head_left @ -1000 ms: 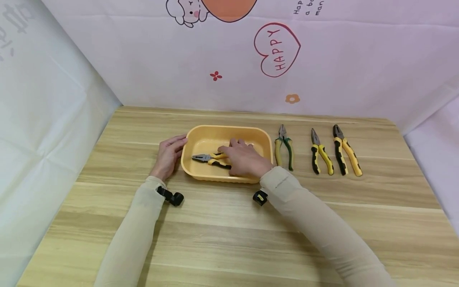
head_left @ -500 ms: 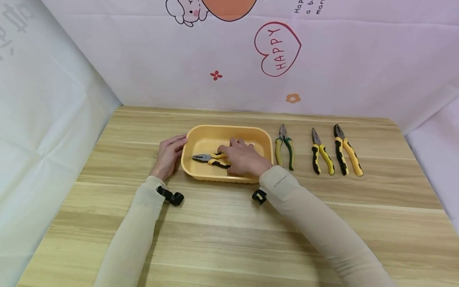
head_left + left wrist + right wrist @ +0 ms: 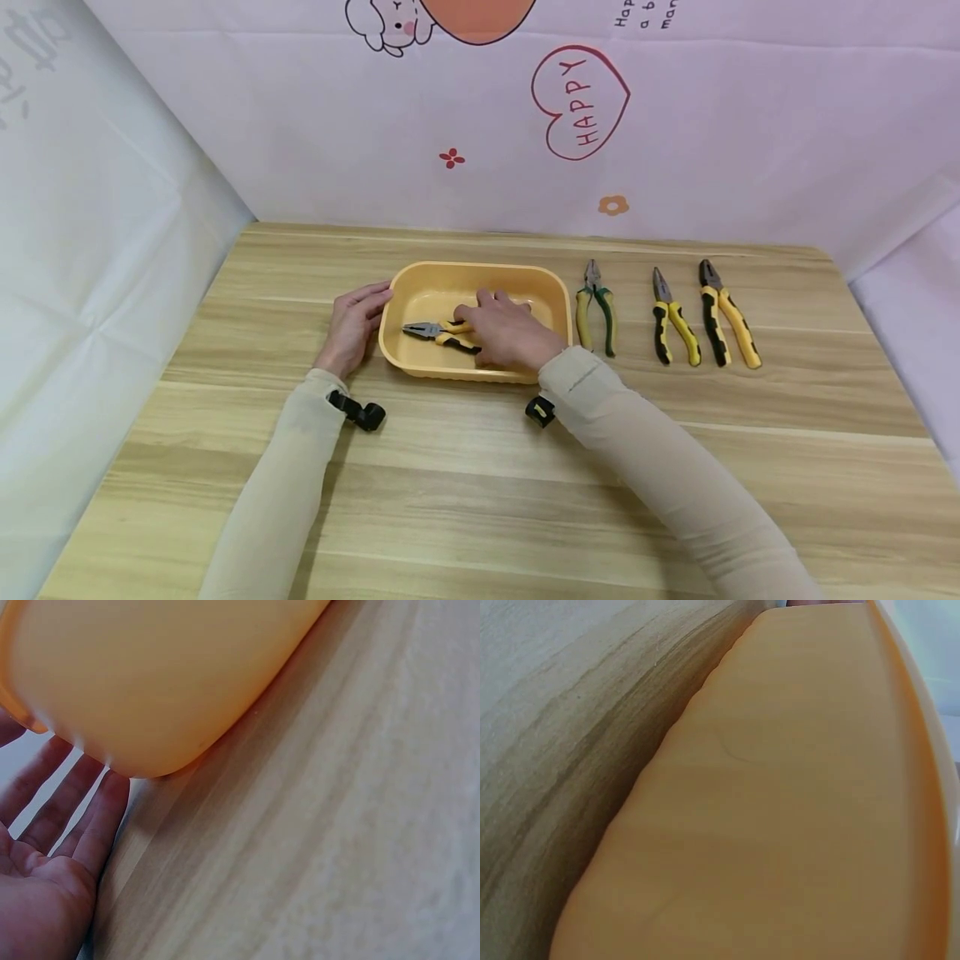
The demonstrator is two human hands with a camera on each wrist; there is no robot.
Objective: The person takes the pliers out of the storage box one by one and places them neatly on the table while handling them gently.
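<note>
A pair of combination pliers [image 3: 431, 332] with yellow and black handles lies in the yellow plastic basin [image 3: 480, 373], its metal head pointing left. My right hand [image 3: 510, 329] reaches down into the basin and grips the handles; the handle ends are covered by the hand. In the right wrist view, only the outer wall of the basin [image 3: 780, 780] fills the frame, and that hand is out of sight. Outside the basin, my left hand [image 3: 351, 329] rests against its left end. Nearly straight fingers [image 3: 94, 817] touch the wall in the left wrist view.
To the right of the basin stand out three pliers lying in a row: green-handled pliers [image 3: 595, 308], long-nose pliers [image 3: 672, 321] and larger yellow-and-black pliers [image 3: 727, 317]. All rest on the wooden table [image 3: 450, 500]. A white printed cloth [image 3: 337, 142] hangs behind.
My right hand has shifted very slightly left inside the basin. The left hand and the basin stay where they were.
</note>
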